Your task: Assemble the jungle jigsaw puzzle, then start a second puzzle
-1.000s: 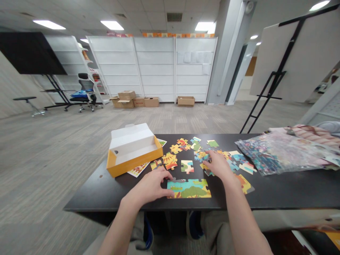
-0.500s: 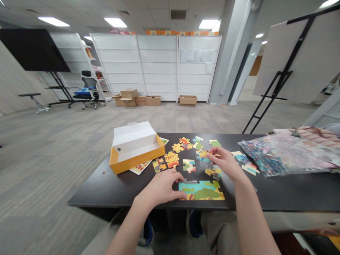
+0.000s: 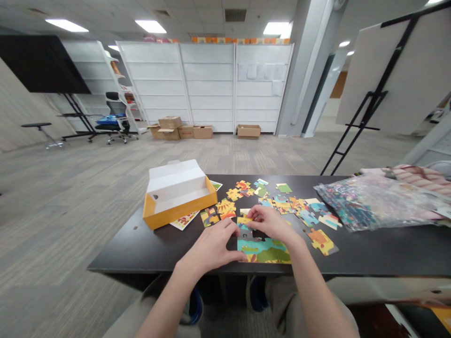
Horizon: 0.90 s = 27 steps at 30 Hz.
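A partly joined jigsaw puzzle (image 3: 265, 252), turquoise and green, lies near the table's front edge. At its left side rests my left hand (image 3: 215, 241), fingers apart, the thumb touching its lower left corner. Above the puzzle's upper left part, my right hand (image 3: 269, 224) pinches a yellow and blue puzzle piece (image 3: 243, 222); whether it is joined to the piece below, I cannot tell. Loose yellow puzzle pieces (image 3: 225, 207) lie beyond my left hand. An orange and yellow puzzle piece (image 3: 322, 241) lies right of my right wrist. My right hand hides part of the puzzle.
An open yellow box (image 3: 181, 211) with a white inside stands at the left on printed sheets (image 3: 184, 220). Several more loose pieces (image 3: 283, 188) spread across the back of the black table (image 3: 377, 251). A clear plastic bag (image 3: 373, 202) with patterned contents lies at the right.
My right hand has come left and nearer with a piece, from the loose pieces to the puzzle's upper left. My left hand stays at the puzzle's left edge.
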{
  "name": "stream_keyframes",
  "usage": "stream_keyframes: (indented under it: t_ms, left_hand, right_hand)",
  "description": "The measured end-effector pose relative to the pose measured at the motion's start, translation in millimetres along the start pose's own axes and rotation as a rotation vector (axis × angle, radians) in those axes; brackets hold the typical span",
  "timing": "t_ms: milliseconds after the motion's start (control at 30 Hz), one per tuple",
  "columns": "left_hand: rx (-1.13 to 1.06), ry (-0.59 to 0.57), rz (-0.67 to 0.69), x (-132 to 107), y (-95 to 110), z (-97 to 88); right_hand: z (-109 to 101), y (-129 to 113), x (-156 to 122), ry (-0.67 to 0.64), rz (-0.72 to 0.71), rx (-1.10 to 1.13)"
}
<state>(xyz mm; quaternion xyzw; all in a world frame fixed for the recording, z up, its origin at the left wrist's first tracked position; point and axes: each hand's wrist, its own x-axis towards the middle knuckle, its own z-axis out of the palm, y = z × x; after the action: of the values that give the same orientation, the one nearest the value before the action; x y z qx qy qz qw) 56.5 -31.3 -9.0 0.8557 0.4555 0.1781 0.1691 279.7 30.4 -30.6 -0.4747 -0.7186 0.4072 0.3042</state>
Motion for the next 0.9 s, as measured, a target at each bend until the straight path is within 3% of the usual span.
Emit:
stream_keyframes:
  t_ms: [267,533,700,900]
  left_hand:
    - [-0.008,-0.022,0.091,-1.2,-1.6,0.9]
    - [-0.003,-0.063,0.096,-3.1,0.8,-6.9]
    - [0.016,-0.081,0.083,-4.7,-1.2,-7.7]
    - [0.018,-0.088,0.085,-6.2,-2.2,-6.7]
  right_hand:
    - [-3.1,-1.5,-1.4,0.023,-0.056,-0.151]
    - [-8.8,-1.4,-2.9,0.069,-0.119,-0.368]
    - [-10.6,5.3,1.1,0.022,-0.204,-0.477]
    - [-6.7,4.7,5.2,0.095,-0.097,-0.574]
